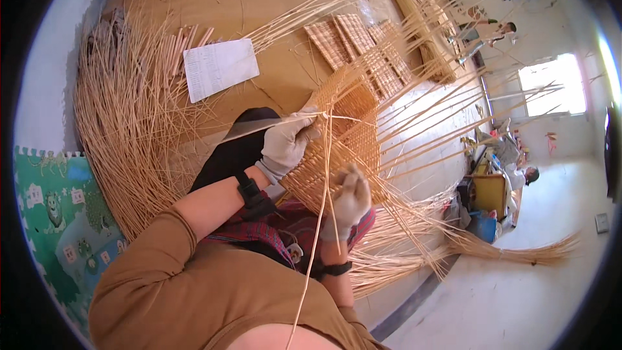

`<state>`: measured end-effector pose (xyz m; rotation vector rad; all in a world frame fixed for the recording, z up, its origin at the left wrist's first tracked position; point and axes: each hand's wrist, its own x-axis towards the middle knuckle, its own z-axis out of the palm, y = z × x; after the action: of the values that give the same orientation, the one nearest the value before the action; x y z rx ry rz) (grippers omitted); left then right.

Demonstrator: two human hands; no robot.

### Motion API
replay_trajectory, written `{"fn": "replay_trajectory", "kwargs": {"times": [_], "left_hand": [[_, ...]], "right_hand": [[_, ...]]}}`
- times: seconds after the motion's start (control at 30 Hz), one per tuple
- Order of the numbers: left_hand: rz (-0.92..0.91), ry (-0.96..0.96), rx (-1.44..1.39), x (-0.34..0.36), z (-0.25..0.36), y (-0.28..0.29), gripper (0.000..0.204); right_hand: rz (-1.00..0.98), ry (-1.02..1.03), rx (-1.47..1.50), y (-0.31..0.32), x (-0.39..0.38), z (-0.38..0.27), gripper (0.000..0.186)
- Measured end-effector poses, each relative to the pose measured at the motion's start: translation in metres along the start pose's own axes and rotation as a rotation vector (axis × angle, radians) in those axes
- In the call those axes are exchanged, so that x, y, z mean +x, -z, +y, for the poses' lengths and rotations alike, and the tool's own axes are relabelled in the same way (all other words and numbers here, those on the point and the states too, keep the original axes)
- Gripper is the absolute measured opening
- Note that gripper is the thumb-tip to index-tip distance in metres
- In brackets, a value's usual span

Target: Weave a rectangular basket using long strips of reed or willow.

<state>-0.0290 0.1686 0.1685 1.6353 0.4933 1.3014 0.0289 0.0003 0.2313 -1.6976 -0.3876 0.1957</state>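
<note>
My left hand (288, 146), in a pale glove, pinches the edge of a woven cane piece (359, 104) where thin strands cross and a pale strip is looped. My right hand (350, 201), also gloved and slightly blurred, is lower on the piece's right, its fingers curled among the strands; what they hold is unclear. The piece rests over my lap, with long loose canes fanning out to the upper right. A long thin strand (314, 240) hangs down between my hands across my body.
Loose canes (129, 123) lie left, beside a green foam mat (58, 214). A paper sheet (220, 65) and woven panels (330, 39) lie ahead. Cane bundles (531, 253) lie right. Two people (492, 32) (508, 152) sit along the far wall, near a yellow cabinet (489, 191).
</note>
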Motion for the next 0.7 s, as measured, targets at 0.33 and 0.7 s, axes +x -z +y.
{"fn": "replay_trajectory", "kwargs": {"times": [0.33, 0.7], "left_hand": [[-0.046, 0.470, -0.209, 0.011, 0.014, -0.023, 0.035], [-0.575, -0.033, 0.426, -0.014, 0.060, -0.002, 0.049]], "right_hand": [[0.072, 0.861, -0.623, -0.035, 0.080, -0.048, 0.041], [0.139, 0.117, 0.004, 0.067, 0.028, 0.017, 0.024]]}}
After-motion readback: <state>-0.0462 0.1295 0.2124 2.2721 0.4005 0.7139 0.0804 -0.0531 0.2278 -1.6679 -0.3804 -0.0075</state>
